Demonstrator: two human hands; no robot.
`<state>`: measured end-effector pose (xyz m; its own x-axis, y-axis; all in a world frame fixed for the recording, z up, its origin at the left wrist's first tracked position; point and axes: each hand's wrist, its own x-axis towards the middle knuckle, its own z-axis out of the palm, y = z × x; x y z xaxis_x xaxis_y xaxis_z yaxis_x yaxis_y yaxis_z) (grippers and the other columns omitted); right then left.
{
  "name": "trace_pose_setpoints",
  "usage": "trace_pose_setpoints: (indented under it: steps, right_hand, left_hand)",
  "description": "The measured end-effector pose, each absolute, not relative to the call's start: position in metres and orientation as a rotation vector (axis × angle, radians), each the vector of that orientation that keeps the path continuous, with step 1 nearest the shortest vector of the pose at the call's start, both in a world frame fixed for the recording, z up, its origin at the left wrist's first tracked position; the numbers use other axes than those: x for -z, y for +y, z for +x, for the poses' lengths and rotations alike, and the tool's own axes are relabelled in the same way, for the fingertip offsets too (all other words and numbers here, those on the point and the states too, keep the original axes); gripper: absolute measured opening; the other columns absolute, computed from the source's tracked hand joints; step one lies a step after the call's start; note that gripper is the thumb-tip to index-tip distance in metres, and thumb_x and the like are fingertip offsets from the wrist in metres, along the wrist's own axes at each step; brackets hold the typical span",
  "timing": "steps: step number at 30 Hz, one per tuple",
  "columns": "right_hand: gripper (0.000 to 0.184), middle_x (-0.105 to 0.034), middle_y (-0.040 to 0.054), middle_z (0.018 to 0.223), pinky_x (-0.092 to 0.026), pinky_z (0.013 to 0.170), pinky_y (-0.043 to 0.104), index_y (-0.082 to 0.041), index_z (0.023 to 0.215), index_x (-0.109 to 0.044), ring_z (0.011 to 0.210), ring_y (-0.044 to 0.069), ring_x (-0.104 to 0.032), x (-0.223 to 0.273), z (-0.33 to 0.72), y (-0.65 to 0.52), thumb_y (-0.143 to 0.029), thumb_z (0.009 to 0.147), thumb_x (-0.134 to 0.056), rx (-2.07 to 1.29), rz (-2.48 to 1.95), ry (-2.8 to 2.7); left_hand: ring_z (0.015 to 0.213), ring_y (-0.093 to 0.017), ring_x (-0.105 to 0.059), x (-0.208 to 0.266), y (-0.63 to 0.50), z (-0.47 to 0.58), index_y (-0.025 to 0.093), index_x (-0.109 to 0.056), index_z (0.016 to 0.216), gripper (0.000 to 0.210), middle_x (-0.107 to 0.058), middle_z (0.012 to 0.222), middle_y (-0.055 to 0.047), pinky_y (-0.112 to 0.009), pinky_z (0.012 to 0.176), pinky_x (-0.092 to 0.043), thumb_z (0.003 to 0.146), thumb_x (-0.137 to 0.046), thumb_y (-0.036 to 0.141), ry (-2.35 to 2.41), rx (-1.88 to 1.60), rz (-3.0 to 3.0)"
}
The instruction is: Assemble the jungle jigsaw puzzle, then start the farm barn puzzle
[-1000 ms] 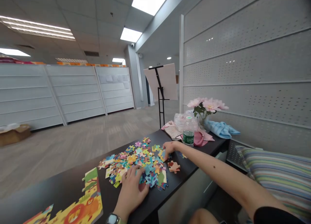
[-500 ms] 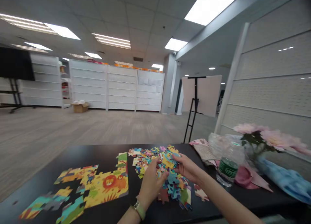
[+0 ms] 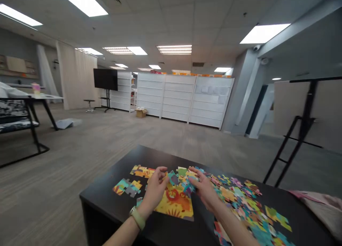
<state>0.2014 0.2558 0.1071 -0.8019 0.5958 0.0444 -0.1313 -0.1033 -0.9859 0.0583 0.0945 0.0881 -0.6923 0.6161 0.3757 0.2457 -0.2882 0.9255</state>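
Observation:
Above the partly joined lion puzzle [image 3: 177, 205], both my hands are raised with loose pieces between them. My left hand [image 3: 155, 190], wearing a pale green wristband, has curled fingers at the edge of a teal and grey puzzle piece [image 3: 173, 178]. A small bunch of colourful puzzle pieces [image 3: 188, 187] is in my right hand [image 3: 205, 192], between thumb and fingers. The hands partly cover the upper part of the lion puzzle. Joined strips [image 3: 141, 171] and a teal, grey and yellow section [image 3: 127, 187] lie left of it.
A large heap of loose puzzle pieces [image 3: 245, 207] spreads over the right of the black table [image 3: 107, 192]. Pink and grey cloth [image 3: 317, 205] lies at the far right. Beyond stand a black easel [image 3: 300, 132], white shelving [image 3: 177, 96] and a cardboard box [image 3: 141, 113].
My view has swung left. Both hands have moved from the loose heap to above the lion puzzle, bringing pieces along.

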Motion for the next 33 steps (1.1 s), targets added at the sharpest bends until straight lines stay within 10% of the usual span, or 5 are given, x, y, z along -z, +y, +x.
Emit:
trace_pose_setpoints:
  steps: [7,21,27,33]
  right_hand:
    - [0.052,-0.072,0.0048,0.1,-0.051,0.078,0.037,-0.025,0.12,-0.063,0.085,0.025,-0.069,-0.082,0.203,0.277,-0.037,0.071,-0.051,-0.78,-0.688,-2.374]
    - [0.028,-0.073,0.0138,0.085,-0.047,0.067,0.053,-0.032,0.087,-0.067,0.076,0.042,-0.067,-0.071,0.247,0.37,-0.036,0.066,-0.049,0.061,-0.948,-2.498]
    - [0.027,-0.071,0.0183,0.1,-0.047,0.089,0.055,-0.025,0.089,-0.063,0.097,0.041,-0.066,-0.075,0.225,0.329,-0.04,0.08,-0.041,-0.102,-0.653,-2.437]
    - [0.031,-0.072,0.0141,0.106,-0.046,0.095,0.047,-0.023,0.094,-0.066,0.109,0.034,-0.064,-0.06,0.218,0.327,-0.036,0.084,-0.04,-0.194,-0.655,-2.478]
  left_hand:
    - [0.08,-0.018,-0.066,-0.09,0.031,-0.021,0.015,-0.069,0.108,0.036,-0.071,0.097,-0.008,-0.027,0.07,-0.052,0.088,-0.064,0.045,1.892,-1.961,1.048]
    - [0.087,-0.022,-0.067,-0.085,-0.009,-0.043,0.021,-0.078,0.103,0.024,-0.076,0.093,-0.003,-0.03,0.083,-0.05,0.086,-0.068,0.035,2.107,-1.473,1.331]
    - [0.099,-0.024,-0.068,-0.088,-0.008,-0.04,0.021,-0.076,0.109,0.033,-0.076,0.106,-0.006,-0.033,0.089,-0.051,0.097,-0.051,0.039,2.082,-1.466,1.362]
    - [0.11,-0.026,-0.065,-0.087,-0.008,-0.038,0.021,-0.073,0.113,0.034,-0.072,0.118,-0.007,-0.034,0.096,-0.05,0.08,-0.074,0.028,1.972,-1.57,1.362]
